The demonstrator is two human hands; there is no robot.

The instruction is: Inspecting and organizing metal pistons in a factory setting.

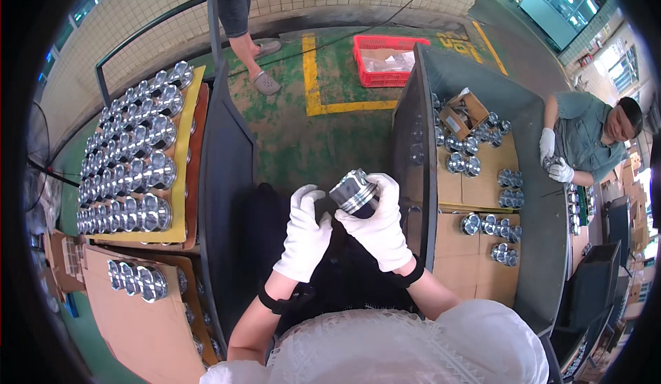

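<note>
Clamped in the white-gloved right grip (380,227): a short silver piston (352,190), ring grooves around one end. Thumb under the near side, fingers curled around the right side. Left grip (303,238), gloved likewise: thumb and bent fingers apart, hollow turned toward the piston, fingertips just beside the skirt; contact hard to tell.

Up in the air, in front of the body, between a dark cart (231,171) on the left and a grey-walled cart (537,246) on the right. Tilted, neither upright nor flat: axis slanting from upper left to lower right in the head view. Grooved end low, toward the right palm; skirt end up and leftward, away from the body. Length and width nearly alike, hence only a weak long axis.

To the left, rows of similar pistons (160,171); to the right, scattered groups on cardboard (449,250), near an open carton (456,122).
</note>
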